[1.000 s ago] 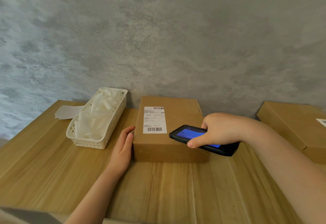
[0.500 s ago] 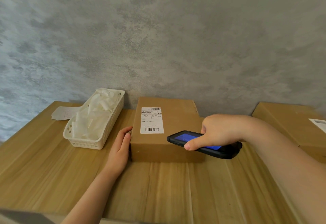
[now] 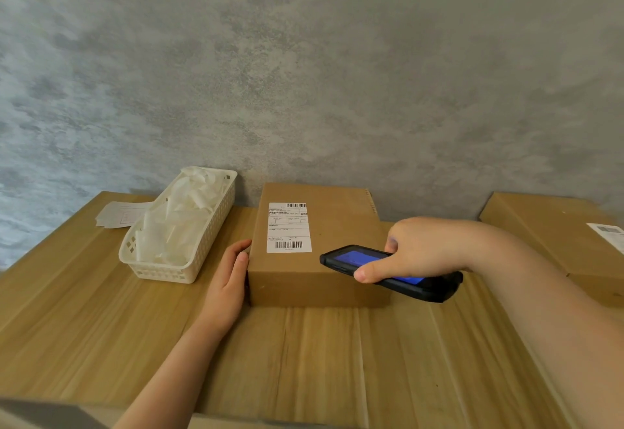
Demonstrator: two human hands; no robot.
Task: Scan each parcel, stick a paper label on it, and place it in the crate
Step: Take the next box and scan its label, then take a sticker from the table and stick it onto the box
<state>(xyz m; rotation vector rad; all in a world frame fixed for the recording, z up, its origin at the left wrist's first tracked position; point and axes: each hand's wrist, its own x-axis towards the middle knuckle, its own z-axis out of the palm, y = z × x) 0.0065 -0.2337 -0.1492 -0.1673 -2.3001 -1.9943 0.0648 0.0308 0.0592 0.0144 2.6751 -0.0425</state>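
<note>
Scanner [image 3: 391, 271] over labelled parcel [image 3: 317, 246]

The pale wood-grain worktop [image 3: 304, 354] looks smooth with a soft matt sheen. The brown cardboard parcel box [image 3: 337, 226] is matt and plain, and carries a white paper shipping label [image 3: 289, 228] printed in black. The white rectangular basket [image 3: 158, 268] is perforated plastic, filled with thin, crinkled, translucent white backing sheets [image 3: 179, 222]. The black handheld scanner [image 3: 395, 273] has a matt, rubbery-looking casing and a glossy blue screen. The grey wall [image 3: 304, 74] has a mottled, rough plaster finish.
</note>
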